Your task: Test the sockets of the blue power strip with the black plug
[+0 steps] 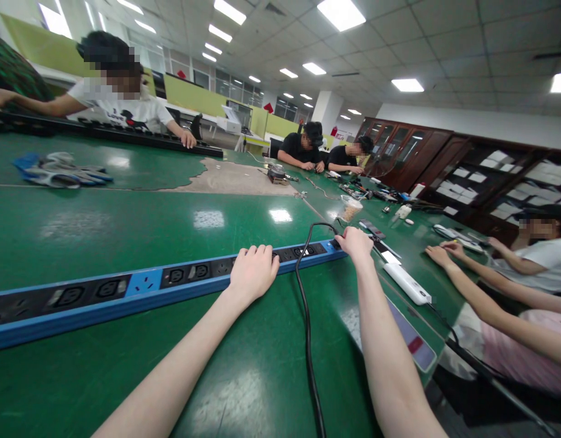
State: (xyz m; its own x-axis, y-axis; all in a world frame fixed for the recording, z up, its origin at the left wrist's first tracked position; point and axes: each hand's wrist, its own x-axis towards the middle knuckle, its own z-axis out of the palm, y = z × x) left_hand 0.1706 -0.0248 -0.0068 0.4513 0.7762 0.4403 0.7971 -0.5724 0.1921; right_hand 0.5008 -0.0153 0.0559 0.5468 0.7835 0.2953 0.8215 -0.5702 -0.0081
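Observation:
A long blue power strip (143, 283) with black socket panels lies at a slant across the green table. Over its middle, my left hand (254, 268) is closed, fingers wrapped over the strip's far edge. At the strip's far right end, my right hand (356, 243) pinches a black plug (336, 244), partly hidden by the fingers. A black cable (303, 304) loops up beside that hand, crosses over the strip and runs down toward me.
A white power strip (406, 283) and a phone-like slab (412, 337) lie right of my right arm. Gloves (61, 170), a plastic cup (351, 208) and small parts are farther off. A co-worker's hands (445, 251) rest at the right edge; other people sit across.

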